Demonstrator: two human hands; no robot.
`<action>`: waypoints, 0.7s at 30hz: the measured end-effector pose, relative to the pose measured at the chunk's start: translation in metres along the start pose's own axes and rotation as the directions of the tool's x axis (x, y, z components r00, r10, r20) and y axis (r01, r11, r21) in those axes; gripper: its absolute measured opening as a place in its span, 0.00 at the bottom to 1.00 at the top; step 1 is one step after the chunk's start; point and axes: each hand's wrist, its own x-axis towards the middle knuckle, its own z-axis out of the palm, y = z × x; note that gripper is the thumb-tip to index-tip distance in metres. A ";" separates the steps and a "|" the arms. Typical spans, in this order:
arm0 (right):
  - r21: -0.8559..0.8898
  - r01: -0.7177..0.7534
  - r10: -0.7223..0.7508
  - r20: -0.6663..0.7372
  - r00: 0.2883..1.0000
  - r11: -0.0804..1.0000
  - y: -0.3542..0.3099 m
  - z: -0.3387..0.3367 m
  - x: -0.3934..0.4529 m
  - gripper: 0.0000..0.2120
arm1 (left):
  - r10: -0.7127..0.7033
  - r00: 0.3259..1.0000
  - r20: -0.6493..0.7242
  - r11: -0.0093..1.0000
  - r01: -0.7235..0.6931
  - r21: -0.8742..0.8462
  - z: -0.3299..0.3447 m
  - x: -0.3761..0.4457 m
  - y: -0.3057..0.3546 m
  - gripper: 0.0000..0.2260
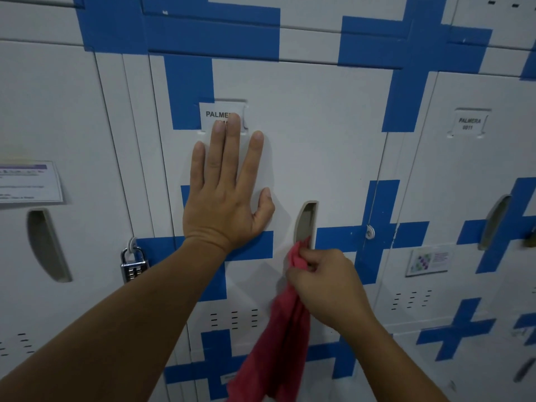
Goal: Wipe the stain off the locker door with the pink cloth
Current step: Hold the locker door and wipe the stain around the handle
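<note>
The white locker door point(319, 134) with blue tape strips fills the middle of the head view. My left hand point(226, 192) lies flat on it with fingers spread, the fingertips over the name label point(214, 114). My right hand point(324, 282) grips the pink cloth point(278, 343) and presses its bunched top end against the door just below the recessed handle slot point(306, 219). The rest of the cloth hangs down loose. I cannot make out a stain on the door.
A combination padlock point(133, 264) hangs on the locker to the left, beside its handle recess point(46, 245). A paper notice point(29, 181) is stuck at far left. The right locker has its own label point(470, 123) and a small sticker point(429, 259).
</note>
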 end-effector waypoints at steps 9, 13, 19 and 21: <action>-0.172 0.143 -0.150 -0.029 0.988 0.975 -0.002 0.007 0.003 0.18 | -0.004 1.000 0.014 1.000 0.004 0.003 0.000 0.000 0.000 0.34; -0.768 0.149 -0.013 0.180 0.983 0.622 -0.006 0.016 -0.005 0.24 | -0.006 1.000 0.023 1.000 0.006 0.015 -0.001 0.000 0.000 0.34; -0.774 0.226 -0.049 0.245 0.968 0.592 -0.018 -0.007 -0.001 0.13 | -0.011 0.999 0.032 1.000 0.011 0.019 -0.001 0.001 0.000 0.34; -0.779 0.271 -0.089 0.269 0.959 0.566 -0.022 -0.015 -0.001 0.10 | -0.013 0.999 0.030 1.000 0.012 0.023 -0.002 0.000 0.001 0.34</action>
